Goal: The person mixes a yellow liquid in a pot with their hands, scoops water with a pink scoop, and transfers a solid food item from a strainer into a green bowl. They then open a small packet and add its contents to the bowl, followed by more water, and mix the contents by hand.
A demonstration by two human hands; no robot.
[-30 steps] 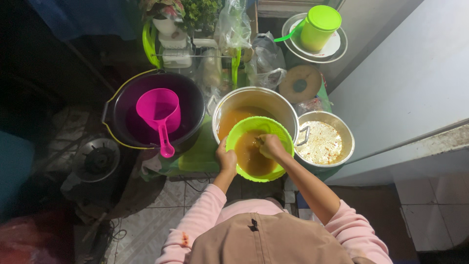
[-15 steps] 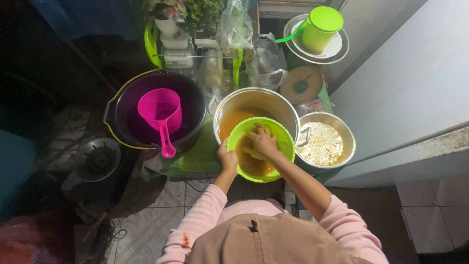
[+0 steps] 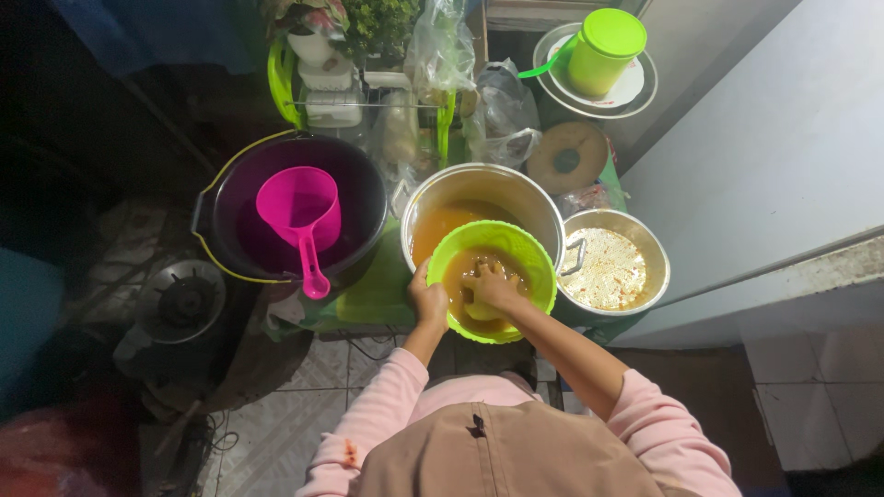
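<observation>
A lime green strainer bowl (image 3: pixel 529 253) rests on top of a large steel pot (image 3: pixel 479 189) that holds orange-brown liquid. My left hand (image 3: pixel 428 299) grips the green bowl's near left rim. My right hand (image 3: pixel 493 285) is inside the bowl, fingers spread and pressing into wet brownish pulp. Both sleeves are pink and pushed up the forearms.
A smaller steel pot (image 3: pixel 612 267) with pale residue stands at the right. To the left, a dark basin (image 3: pixel 354 179) holds a pink ladle (image 3: pixel 299 216). A lime jug (image 3: pixel 603 37) sits on plates behind. A gas burner (image 3: pixel 184 304) lies on the tiled floor; a white wall runs along the right.
My right hand has shifted inside the green bowl from its right side toward the middle, kneading the pulp. My left hand keeps its hold on the rim.
</observation>
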